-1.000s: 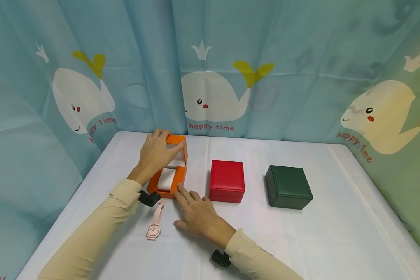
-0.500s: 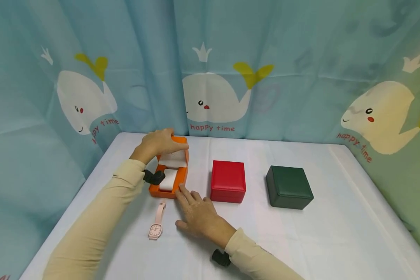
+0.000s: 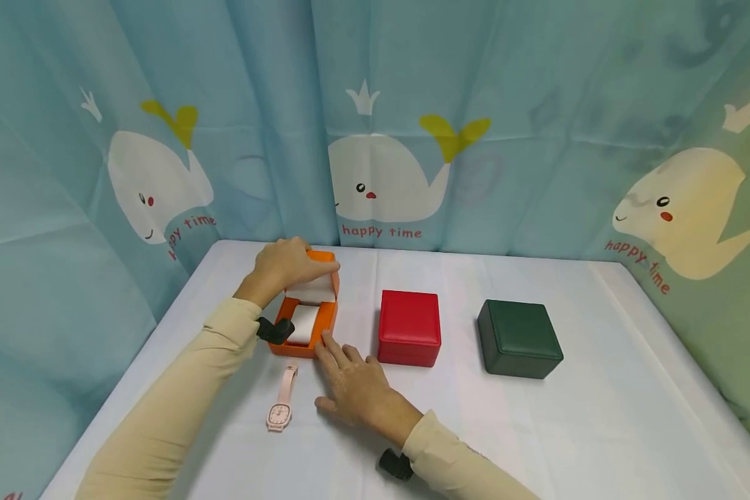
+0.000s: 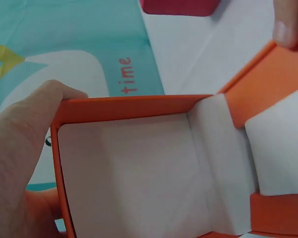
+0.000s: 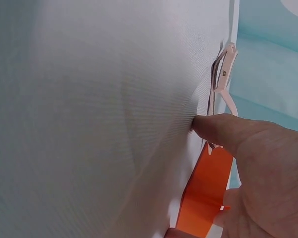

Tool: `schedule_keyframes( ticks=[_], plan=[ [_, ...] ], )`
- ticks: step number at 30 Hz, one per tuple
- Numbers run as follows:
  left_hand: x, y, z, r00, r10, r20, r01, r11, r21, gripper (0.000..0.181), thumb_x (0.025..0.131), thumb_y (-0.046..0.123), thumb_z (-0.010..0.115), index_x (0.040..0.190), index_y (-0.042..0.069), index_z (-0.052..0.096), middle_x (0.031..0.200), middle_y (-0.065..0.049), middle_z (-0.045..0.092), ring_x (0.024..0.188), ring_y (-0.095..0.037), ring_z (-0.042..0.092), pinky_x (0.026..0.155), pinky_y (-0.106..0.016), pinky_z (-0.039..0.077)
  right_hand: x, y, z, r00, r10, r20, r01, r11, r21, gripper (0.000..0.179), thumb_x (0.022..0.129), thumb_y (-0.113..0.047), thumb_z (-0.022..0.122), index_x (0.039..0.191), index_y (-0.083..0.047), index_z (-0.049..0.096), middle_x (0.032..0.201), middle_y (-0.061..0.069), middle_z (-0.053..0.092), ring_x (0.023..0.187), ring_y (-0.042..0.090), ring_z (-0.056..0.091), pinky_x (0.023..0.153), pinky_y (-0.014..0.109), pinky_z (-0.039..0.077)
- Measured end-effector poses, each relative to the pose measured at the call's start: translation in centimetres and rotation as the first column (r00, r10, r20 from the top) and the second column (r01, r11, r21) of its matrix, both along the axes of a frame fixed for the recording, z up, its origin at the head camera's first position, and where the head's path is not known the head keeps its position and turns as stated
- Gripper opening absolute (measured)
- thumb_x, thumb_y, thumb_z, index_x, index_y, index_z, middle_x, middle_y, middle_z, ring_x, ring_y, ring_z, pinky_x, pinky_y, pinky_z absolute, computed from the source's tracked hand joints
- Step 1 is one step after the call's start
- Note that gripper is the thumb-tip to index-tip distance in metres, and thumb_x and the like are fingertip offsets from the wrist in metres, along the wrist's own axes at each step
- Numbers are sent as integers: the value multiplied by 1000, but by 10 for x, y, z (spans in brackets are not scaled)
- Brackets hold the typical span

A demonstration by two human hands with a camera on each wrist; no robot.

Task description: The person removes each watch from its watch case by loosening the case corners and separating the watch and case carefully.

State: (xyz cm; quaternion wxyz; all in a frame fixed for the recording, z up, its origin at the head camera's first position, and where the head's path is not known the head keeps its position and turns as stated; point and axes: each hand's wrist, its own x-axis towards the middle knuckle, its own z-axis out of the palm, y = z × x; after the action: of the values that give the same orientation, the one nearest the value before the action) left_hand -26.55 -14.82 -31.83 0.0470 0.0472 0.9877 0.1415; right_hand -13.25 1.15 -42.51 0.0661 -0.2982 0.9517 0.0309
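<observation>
An orange watch box (image 3: 327,318) stands with its lid raised on the left part of the table, a white cushion (image 3: 304,323) inside. My left hand (image 3: 287,264) holds the top edge of the lid, thumb at its right corner. Up close in the left wrist view, the fingers sit behind the lid (image 4: 134,168) and its pale lining faces the camera. My right hand (image 3: 356,389) lies with extended fingers, its fingertips touching the box's front right corner and its thumb on the cloth. A pink wristwatch (image 3: 279,414) lies in front of the box, touched by neither hand.
Right of the orange box stands a closed red box (image 3: 409,326). Farther right is a closed dark green box (image 3: 520,338). A blue whale-print curtain (image 3: 275,139) hangs behind the white-covered table (image 3: 600,430).
My left hand has turned at the wrist while staying on the lid, uncovering more of the lining. The right hand keeps its place at the box corner. The head view has shifted slightly.
</observation>
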Motion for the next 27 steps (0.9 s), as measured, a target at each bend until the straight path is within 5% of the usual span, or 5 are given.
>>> schedule_keyframes(
  ticks=[5, 10, 15, 21, 27],
  plan=[
    [6, -2, -4, 999, 6, -52, -6, 1000, 8, 84, 83, 68, 67, 128, -2, 66, 98, -20, 69, 82, -33, 64, 65, -39, 53, 1, 0, 1, 1000, 0, -5, 0, 1000, 2, 88, 94, -57, 63, 162, -19, 23, 169, 0, 15, 138, 21, 43, 96, 43, 51],
    [14, -3, -9, 996, 20, -85, -14, 997, 74, 72, 81, 64, 71, 114, -1, 71, 74, -9, 58, 68, -26, 59, 55, -32, 47, 2, -1, 4, 1000, -6, -6, 6, 1000, 3, 88, 94, -56, 64, 162, -19, 23, 169, -1, 16, 138, 21, 43, 96, 43, 51],
    [22, -3, -14, 992, 19, -127, -9, 997, 83, 64, 79, 63, 73, 100, 2, 72, 70, -8, 59, 62, -23, 57, 53, -32, 47, 3, -1, 6, 1000, -11, 0, 11, 1000, 11, 88, 93, -57, 64, 162, -20, 24, 169, -2, 15, 138, 20, 43, 95, 43, 51],
    [27, -5, -13, 990, 16, -138, -9, 999, 49, 73, 77, 65, 72, 112, 1, 73, 79, -11, 64, 64, -25, 60, 54, -35, 50, 4, -1, 5, 1000, -2, 3, 2, 1000, 30, 87, 94, -57, 63, 163, -21, 24, 169, -2, 14, 140, 20, 41, 97, 44, 50],
    [33, -4, -18, 983, 23, -182, -7, 996, 89, 63, 78, 63, 72, 104, 6, 75, 78, -9, 64, 64, -25, 59, 53, -35, 50, 2, 0, 8, 1000, -4, 23, 3, 999, 41, 87, 95, -54, 64, 163, -21, 23, 169, -3, 14, 142, 20, 40, 97, 43, 50]
  ],
)
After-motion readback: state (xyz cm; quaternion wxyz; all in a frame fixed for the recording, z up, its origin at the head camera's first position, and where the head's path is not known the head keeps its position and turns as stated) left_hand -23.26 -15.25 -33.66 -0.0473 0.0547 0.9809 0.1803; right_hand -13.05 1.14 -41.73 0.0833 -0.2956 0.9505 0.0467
